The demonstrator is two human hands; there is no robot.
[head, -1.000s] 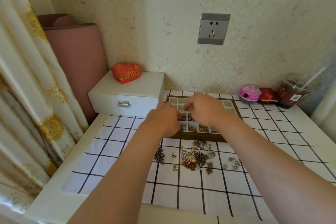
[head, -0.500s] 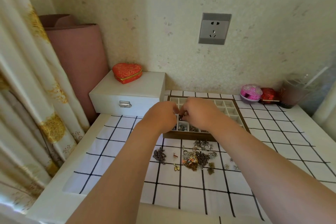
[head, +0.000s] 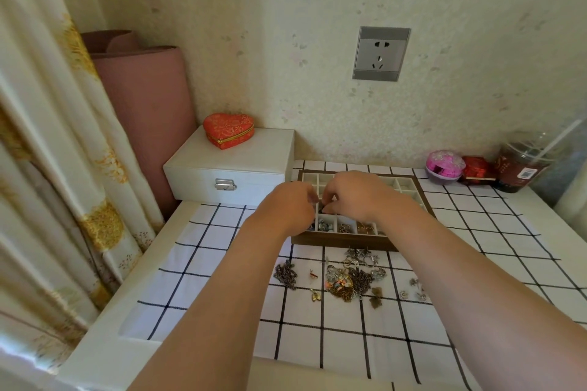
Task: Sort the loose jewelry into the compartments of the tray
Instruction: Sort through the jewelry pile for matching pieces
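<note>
Many tangled metallic jewelry pieces [head: 347,285]

a second ago your left hand [head: 286,206] sat by the tray's [head: 344,245] 7 o'clock corner, and your right hand [head: 355,197] reached toward 12, fingers pointing down. since then the right hand has drawn back toward 6 and the two have closed up. their fingertips now meet over the tray's 9 o'clock side, pinching a small dark piece [head: 321,208].
</note>
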